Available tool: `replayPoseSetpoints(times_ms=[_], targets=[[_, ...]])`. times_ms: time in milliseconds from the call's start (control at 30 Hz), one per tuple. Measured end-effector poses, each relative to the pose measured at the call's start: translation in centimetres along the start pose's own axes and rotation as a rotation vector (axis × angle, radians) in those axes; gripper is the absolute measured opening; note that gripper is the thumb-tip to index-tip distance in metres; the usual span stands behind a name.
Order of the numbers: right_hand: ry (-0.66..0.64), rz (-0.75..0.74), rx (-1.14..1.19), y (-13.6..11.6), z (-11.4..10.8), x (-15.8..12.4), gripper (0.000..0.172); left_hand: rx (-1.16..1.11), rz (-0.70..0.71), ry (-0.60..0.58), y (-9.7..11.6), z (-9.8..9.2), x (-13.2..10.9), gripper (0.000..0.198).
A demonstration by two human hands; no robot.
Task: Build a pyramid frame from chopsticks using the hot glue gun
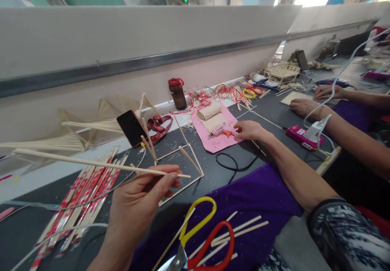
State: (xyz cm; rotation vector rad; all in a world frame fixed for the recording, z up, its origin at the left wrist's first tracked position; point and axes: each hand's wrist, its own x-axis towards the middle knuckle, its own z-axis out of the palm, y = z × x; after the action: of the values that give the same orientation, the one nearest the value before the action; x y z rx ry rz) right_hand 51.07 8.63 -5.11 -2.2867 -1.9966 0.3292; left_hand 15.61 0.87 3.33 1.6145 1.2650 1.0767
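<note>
My left hand (143, 200) is closed in a pinch on a long wooden stick (91, 163) that points left and slightly up over the dark table (27, 226). Just beyond it lies a square frame of glued sticks (183, 169) with upright sticks at its corners. My right hand (251, 130) reaches forward and its fingers are closed on a pink glue gun (224, 131) lying on a pink mat (215, 139). A roll of beige paper (209, 111) rests on the same mat.
Wrapped chopsticks in red-and-white sleeves (82, 200) lie at left. Scissors with yellow and red handles (202, 234) and loose sticks rest on purple cloth (258, 198) near me. A phone (131, 127), a brown bottle (177, 93) and a power strip (301, 135) stand around. Another person's hands (304, 107) work at right.
</note>
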Motion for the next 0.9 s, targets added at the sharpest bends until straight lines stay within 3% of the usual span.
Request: replayPoseSetpoints(times_ms=[100, 333, 533, 900], targets=[[0.018, -0.024, 0.039, 0.6, -0.4, -0.8, 0.046, 0.008, 0.008, -0.002, -0.1, -0.1, 0.0, 0.019], [0.109, -0.134, 0.066, 0.1, -0.3, -2.2, 0.026, 0.000, 0.024, 0.006, 0.1, 0.0, -0.1, 0.017], [0.116, -0.115, 0.065, 0.2, 0.1, -2.4, 0.031, -0.015, 0.031, -0.019, 0.2, -0.4, -0.1, 0.016], [0.036, -0.093, -0.241, -1.3, -0.8, -2.3, 0.026, -0.024, 0.028, -0.029, 0.3, -0.2, 0.0, 0.012]])
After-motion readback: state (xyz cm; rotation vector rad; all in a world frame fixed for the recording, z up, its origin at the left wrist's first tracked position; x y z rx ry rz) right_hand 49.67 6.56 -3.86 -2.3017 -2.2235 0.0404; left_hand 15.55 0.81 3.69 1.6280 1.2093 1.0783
